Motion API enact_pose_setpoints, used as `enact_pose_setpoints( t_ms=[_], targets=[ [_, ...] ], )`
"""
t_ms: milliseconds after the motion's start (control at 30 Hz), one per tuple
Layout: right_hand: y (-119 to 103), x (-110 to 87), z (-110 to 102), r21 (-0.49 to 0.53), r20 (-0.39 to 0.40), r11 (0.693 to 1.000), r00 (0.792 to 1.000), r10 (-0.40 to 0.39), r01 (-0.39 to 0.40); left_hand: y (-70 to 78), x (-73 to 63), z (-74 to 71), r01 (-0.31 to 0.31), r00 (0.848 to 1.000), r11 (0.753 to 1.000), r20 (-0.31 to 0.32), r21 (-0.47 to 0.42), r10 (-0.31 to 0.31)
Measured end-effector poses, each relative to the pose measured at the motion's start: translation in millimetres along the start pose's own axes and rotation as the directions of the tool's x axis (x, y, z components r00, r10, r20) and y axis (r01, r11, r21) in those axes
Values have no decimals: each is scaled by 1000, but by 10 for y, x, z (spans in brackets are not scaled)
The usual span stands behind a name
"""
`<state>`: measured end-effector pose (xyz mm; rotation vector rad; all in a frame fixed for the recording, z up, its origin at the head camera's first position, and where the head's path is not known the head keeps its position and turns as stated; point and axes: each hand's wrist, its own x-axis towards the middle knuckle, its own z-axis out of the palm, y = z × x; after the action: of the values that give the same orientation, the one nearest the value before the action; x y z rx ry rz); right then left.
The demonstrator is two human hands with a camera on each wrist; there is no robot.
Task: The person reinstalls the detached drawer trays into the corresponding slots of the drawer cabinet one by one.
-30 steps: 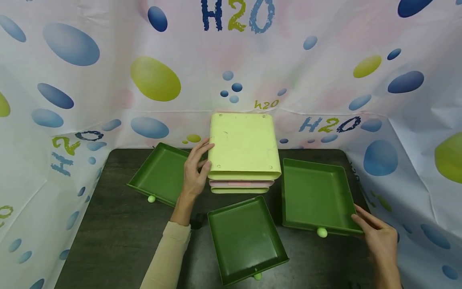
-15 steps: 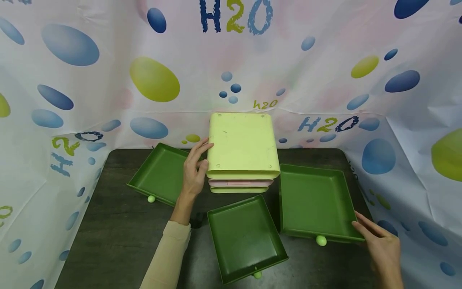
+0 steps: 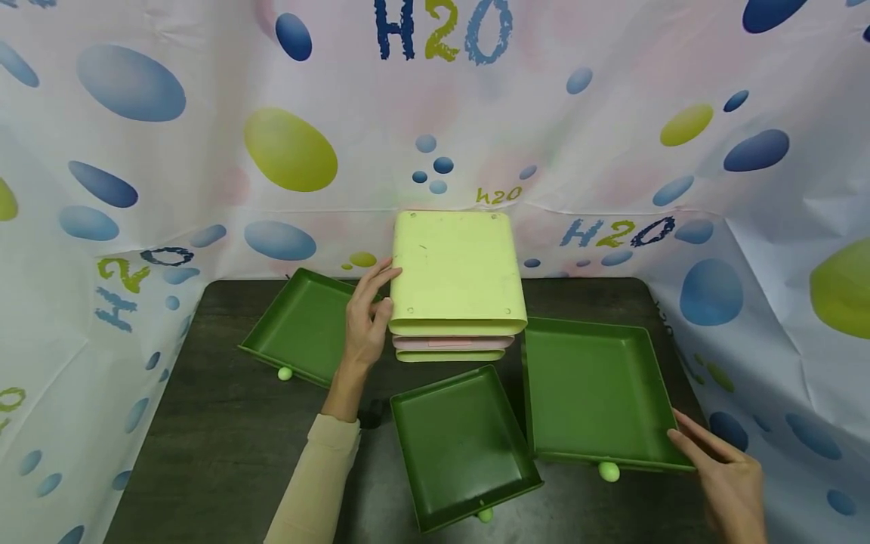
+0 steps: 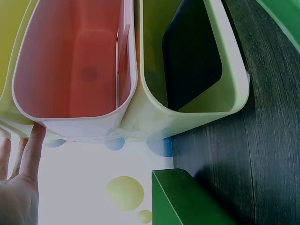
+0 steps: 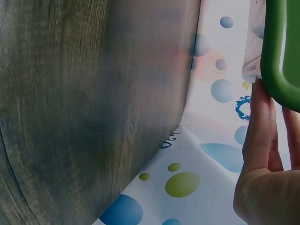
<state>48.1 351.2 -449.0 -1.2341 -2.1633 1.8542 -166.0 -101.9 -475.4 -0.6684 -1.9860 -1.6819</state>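
A drawer unit [image 3: 458, 264] with a yellow top shell, a pink middle shell [image 4: 89, 61] and a light green bottom shell [image 4: 187, 101] stands at the back middle of the table, its open fronts toward me. My left hand [image 3: 365, 325] rests against its left side with fingers extended. At the right, my right hand [image 3: 727, 476] grips the right front corner of a green drawer [image 3: 598, 393] with a round light green knob [image 3: 609, 471]. Its thumb is at the side wall and its fingers lie underneath. This drawer appears raised off the table; nothing lies in it.
Another green drawer [image 3: 462, 446] lies turned at the front middle. A third green drawer [image 3: 306, 325] lies at the back left, partly behind my left hand. A printed white sheet [image 3: 353, 98] hangs behind and beside the dark wooden table [image 3: 224, 438].
The right-hand green drawer has moved toward me and slightly left at its far edge, together with my right hand. My left hand and the drawer unit have kept their places.
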Motion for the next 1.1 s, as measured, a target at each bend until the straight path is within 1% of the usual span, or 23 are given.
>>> enact_pose_setpoints(
  t_ms=[67,133,200,300,467,533,600,700,767,833,900,967,1100],
  targets=[
    [11,-40,1,-12,1,1000,1000,11,-11,-2,-7,-16,8,1000,1000,7,2,-8],
    [27,-93,-11,-55,-7,998,1000,22,-22,4,-9,-20,11,1000,1000,10,15,-11],
    [46,-142,-30,-92,-17,995,999,34,-36,7,-10,-15,13,1000,999,5,32,-13],
    [78,-199,-51,-128,-21,991,999,31,-34,8,-10,-11,11,1000,999,-4,44,-10],
    [116,-243,-61,-144,-51,987,996,66,-73,-1,-12,-9,-1,1000,1000,-17,31,1],
    [128,-252,-65,-123,-56,990,996,65,-72,-6,-15,-6,-3,1000,1000,-16,22,3],
    [136,-259,-70,-97,-45,994,998,49,-53,5,-15,-3,-8,1000,1000,-19,20,9],
    [135,-271,-80,-81,-28,996,999,37,-39,79,1,6,-13,1000,1000,-28,9,13],
    [130,-278,-74,-81,-29,996,999,40,-42,172,20,6,-16,999,1000,-33,7,16],
    [121,-289,-64,-88,-37,994,998,55,-58,262,41,5,-8,999,1000,-33,2,8],
    [113,-302,-52,-92,-37,994,998,49,-53,335,57,5,3,1000,1000,-26,3,-3],
    [104,-319,-39,-119,-36,992,999,35,-39,366,67,5,13,1000,1000,-21,4,-13],
    [89,-364,4,-91,-16,996,1000,-24,23,380,77,7,17,1000,1000,-20,-2,-17]
  ],
)
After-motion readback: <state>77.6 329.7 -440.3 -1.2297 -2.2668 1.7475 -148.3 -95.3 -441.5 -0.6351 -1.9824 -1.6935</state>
